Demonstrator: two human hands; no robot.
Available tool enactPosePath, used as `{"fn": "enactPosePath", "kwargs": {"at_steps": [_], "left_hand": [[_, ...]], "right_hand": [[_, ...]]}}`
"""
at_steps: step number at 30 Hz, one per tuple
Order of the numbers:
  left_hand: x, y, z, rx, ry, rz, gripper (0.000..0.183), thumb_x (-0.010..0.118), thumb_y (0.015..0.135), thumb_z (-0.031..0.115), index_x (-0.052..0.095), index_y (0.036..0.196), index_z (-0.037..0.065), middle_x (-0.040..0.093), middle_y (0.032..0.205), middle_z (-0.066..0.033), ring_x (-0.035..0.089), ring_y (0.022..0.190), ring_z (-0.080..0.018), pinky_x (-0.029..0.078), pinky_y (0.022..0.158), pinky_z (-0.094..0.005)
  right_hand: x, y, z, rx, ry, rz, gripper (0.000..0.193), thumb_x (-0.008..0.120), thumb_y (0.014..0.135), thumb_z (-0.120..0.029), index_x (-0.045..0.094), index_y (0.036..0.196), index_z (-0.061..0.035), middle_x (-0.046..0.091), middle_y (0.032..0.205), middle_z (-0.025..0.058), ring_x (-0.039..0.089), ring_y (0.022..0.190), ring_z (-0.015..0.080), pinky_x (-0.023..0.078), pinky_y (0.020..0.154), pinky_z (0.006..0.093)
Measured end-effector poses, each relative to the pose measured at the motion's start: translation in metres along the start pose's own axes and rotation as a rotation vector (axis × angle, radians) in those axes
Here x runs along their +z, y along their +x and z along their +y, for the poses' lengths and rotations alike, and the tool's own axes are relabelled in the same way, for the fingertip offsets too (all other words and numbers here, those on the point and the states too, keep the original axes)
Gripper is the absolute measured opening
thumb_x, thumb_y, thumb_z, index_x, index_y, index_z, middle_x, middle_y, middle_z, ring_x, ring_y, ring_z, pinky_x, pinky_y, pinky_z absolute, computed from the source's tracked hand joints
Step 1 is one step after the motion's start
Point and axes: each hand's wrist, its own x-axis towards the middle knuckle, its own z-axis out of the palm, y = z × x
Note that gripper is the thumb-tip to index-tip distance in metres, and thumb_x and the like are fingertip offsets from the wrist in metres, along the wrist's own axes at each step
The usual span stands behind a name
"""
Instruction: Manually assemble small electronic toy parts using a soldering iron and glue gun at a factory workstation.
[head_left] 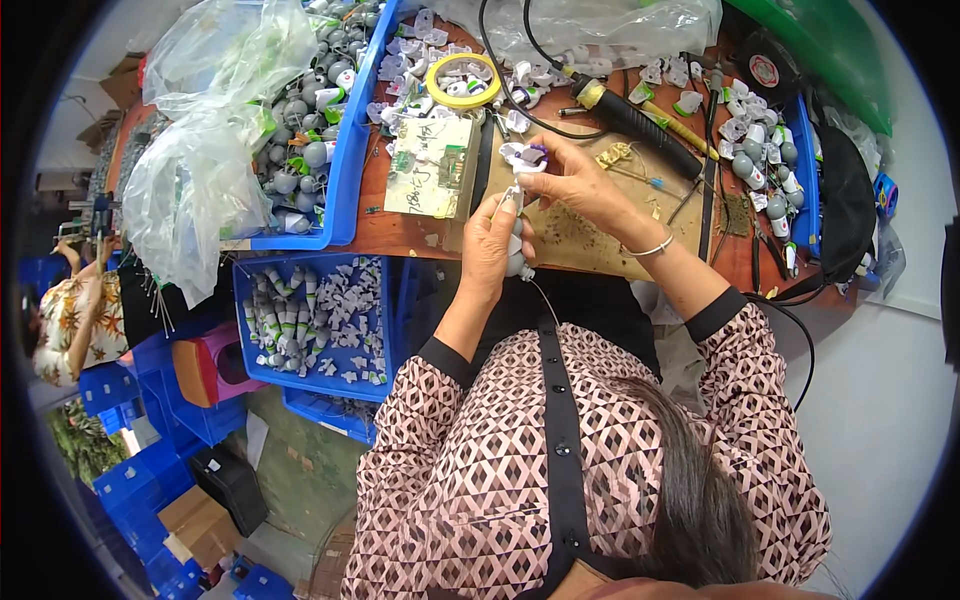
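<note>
Close in front of my body, over the table's near edge, my left hand (484,252) is closed around a slim grey-and-white plastic device (516,263). A thin wire (545,302) trails from its lower end. My right hand (588,192) pinches a small white plastic piece (515,154) with a purple part, right above the device's upper end. Fingers partly cover both, so I cannot tell whether they are joined. Beneath my right hand lies a brown work board (590,243). Left of the hands is a block of paper notes (415,182) with handwriting.
A blue bin (350,150) of grey-and-white parts and a plastic bag (190,170) stand at left. Below is a blue tray (290,372). Yellow tape (440,95), a black-handled tool (650,135) and cables lie behind. Another person (85,310) is at far left.
</note>
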Motion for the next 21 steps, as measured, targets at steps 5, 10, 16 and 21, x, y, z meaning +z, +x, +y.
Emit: {"fn": "enactPosePath", "kwargs": {"at_steps": [5,10,16,21], "left_hand": [[0.001,-0.001,-0.001,0.008,0.025,0.012,0.027,0.051,0.096,0.030,0.057,0.103,0.004,0.057,0.068,-0.0023,0.054,0.049,-0.0086,0.043,0.046,-0.0212],[0.003,-0.001,-0.007,0.037,0.073,0.027,0.025,0.051,0.096,0.029,0.057,0.101,0.004,0.057,0.067,-0.0023,0.053,0.049,-0.0079,0.042,0.046,-0.0211],[0.008,0.000,-0.013,0.102,0.219,0.075,0.025,0.050,0.096,0.029,0.056,0.099,0.005,0.056,0.066,-0.0022,0.051,0.047,-0.0071,0.042,0.045,-0.0214],[0.010,0.000,-0.011,0.119,0.255,0.106,0.023,0.050,0.096,0.027,0.056,0.099,0.005,0.055,0.065,-0.0018,0.050,0.045,-0.0070,0.041,0.044,-0.0217]], "right_hand": [[0.001,-0.003,-0.002,0.036,-0.149,-0.013,0.030,0.065,0.088,-0.021,0.049,0.110,-0.0097,0.055,0.092,-0.0016,0.055,0.082,0.0051,0.046,0.059,0.0201],[0.004,-0.005,0.010,-0.209,-0.432,0.084,0.030,0.063,0.085,-0.017,0.046,0.108,-0.0059,0.055,0.091,0.0033,0.053,0.082,0.0121,0.044,0.067,0.0266],[0.018,-0.006,0.033,-0.267,-0.369,0.278,0.030,0.061,0.083,-0.007,0.045,0.108,-0.0041,0.052,0.091,0.0060,0.049,0.083,0.0155,0.043,0.074,0.0300],[0.017,-0.002,0.037,-0.228,-0.216,0.284,0.029,0.061,0.085,-0.007,0.046,0.109,-0.0045,0.052,0.095,0.0033,0.048,0.086,0.0126,0.042,0.075,0.0279]]}}
